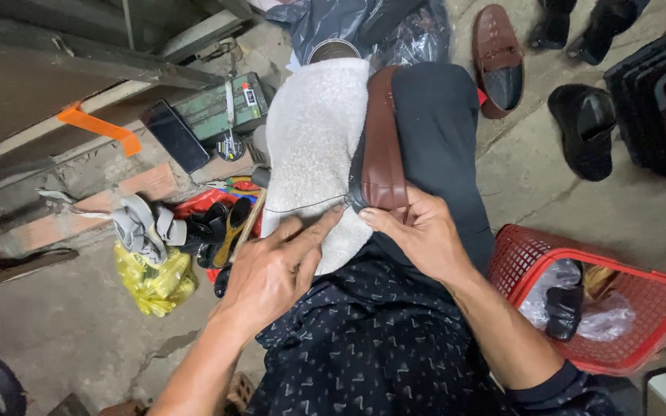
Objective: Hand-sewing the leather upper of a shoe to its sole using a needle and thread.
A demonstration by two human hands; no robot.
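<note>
Stitching mid-way: right hand [418,235] pinches brown shoe [381,146] heel, left hand [275,266] at 9 o'clock pulls thread [302,206] taut, fingers extended.

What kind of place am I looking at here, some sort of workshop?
Most likely a small, informal shoe-repair spot on a bare concrete floor. The right hand steadies a brown shoe on the lap while the left hand pulls a thread; loose black shoes and a red basket lie nearby.
</note>
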